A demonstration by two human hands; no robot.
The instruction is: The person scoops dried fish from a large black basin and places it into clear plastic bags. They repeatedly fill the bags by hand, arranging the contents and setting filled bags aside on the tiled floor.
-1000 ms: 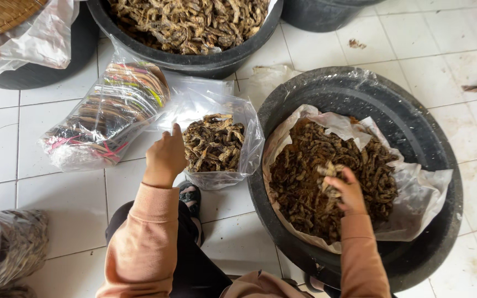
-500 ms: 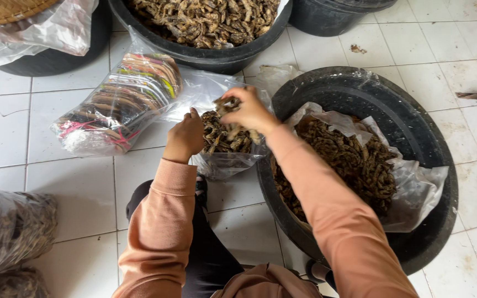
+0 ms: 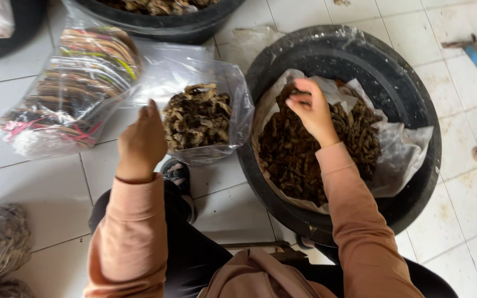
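A clump of dry, light, crumbly brown strands (image 3: 327,143) in the black tub (image 3: 409,110) at centre right is pinched by the right hand (image 3: 313,110), best taken loosely in bunches, while the limp clear bag (image 3: 205,118) left of it is held open at its rim by the left hand (image 3: 142,140).

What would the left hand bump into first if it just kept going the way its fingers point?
Probably the clear plastic bag of dried brown pieces; the left hand already sits at its edge, fingers pointing up along it.

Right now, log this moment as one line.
left hand: holds bag rim open | right hand: pinching dried pieces in tub | bag: part filled
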